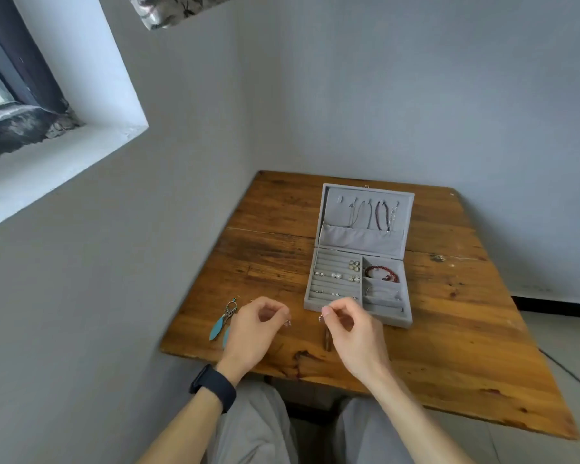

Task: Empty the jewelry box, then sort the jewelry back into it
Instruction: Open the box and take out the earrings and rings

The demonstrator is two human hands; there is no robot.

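The left hand (pixel 255 324) and the right hand (pixel 352 329) each pinch a tiny earring between curled fingertips, over the wooden table (pixel 449 329). Blue feather earrings (pixel 216 326) lie left of them. Just behind, the grey jewelry box (pixel 392 318) sits open, holding a red bracelet (pixel 380 272) and pearl earrings (pixel 332 275).

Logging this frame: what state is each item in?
jewelry box: open, lid propped back.
necklaces: hanging inside the lid.
red bracelet: in the far right compartment.
pearl earrings: seated in the slot rows.
teal feather earrings: lying on the table.
left hand: pinches a small pink piece.
right hand: pinches a small hook earring.
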